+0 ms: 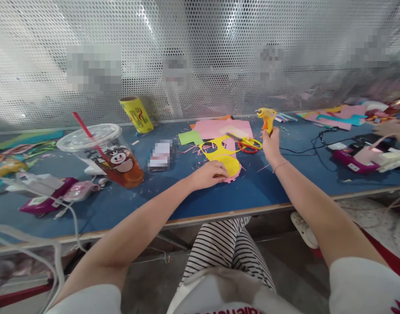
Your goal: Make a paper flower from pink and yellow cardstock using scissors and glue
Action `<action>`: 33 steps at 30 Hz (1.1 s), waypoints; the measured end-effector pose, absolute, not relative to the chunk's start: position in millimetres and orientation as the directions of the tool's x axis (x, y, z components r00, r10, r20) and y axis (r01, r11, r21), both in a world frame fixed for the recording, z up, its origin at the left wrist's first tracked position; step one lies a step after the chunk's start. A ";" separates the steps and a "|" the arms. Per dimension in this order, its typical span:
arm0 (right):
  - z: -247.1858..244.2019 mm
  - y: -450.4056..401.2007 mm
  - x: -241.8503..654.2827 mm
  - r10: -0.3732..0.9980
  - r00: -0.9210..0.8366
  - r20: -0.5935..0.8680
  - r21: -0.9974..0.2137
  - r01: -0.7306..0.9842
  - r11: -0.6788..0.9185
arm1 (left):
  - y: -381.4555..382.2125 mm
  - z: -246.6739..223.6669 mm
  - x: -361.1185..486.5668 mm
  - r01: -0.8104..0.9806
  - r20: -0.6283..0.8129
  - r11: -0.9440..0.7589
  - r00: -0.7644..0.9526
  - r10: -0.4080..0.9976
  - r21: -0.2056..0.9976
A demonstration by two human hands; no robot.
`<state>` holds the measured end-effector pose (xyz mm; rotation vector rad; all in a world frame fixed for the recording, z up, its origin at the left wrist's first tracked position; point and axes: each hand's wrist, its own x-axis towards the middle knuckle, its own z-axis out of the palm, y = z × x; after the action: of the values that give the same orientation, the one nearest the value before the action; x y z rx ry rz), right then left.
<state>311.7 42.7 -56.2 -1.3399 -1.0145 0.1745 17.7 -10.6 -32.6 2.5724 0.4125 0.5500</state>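
In my right hand is a yellow hot glue gun, held upright by its handle with the nozzle to the left. My left hand rests low on the table, its fingers curled at the left edge of a round yellow craft piece. Pink fringe shows along that piece's lower and right rim. Just behind lies a yellow sheet with round holes cut out. Beside it are scissors with yellow and red handles. The fingertips of my left hand are partly hidden.
Pink sheets and a green piece lie behind. To the left stand a drink cup with a red straw, a phone and a yellow tube. A black cord runs right. Another person's hand is at far right.
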 end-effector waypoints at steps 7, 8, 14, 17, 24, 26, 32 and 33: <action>-58.2 44.2 311.7 0.644 0.556 0.525 -0.840 0.462 0.286 | -15.7 -32.2 23.3 0.234 0.287 -0.866 0.878 0.384 0.442; -58.0 44.1 311.3 0.644 0.555 0.527 -0.839 0.462 0.288 | -16.6 -32.0 24.1 0.254 0.273 -0.864 0.877 0.395 0.434; -57.0 44.4 309.8 0.648 0.559 0.518 -0.849 0.431 0.306 | -17.7 -32.7 25.5 0.352 0.154 -0.869 0.893 0.423 0.347; -58.7 46.4 311.1 0.648 0.561 0.515 -0.852 0.417 0.316 | -16.5 -31.8 25.2 0.418 0.090 -0.823 0.870 0.484 0.385; -61.2 50.2 314.2 0.641 0.564 0.520 -0.852 0.397 0.341 | -16.4 -26.4 25.8 0.538 0.007 -0.603 0.743 0.669 0.589; -60.4 50.2 314.6 0.645 0.573 0.506 -0.861 0.383 0.335 | -17.0 -27.2 26.0 0.496 0.011 -0.534 0.726 0.688 0.684; -56.2 46.7 314.3 0.666 0.585 0.463 -0.885 0.354 0.304 | -6.4 -27.6 18.5 0.405 0.194 -0.478 0.569 0.799 0.779; -55.6 45.9 314.2 0.665 0.589 0.459 -0.887 0.352 0.300 | -1.1 -26.4 14.3 0.412 0.253 -0.492 0.511 0.822 0.767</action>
<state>314.2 45.9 -55.6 -1.3039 -0.9851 0.2605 14.3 -1.1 -26.4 2.1087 1.0034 0.8189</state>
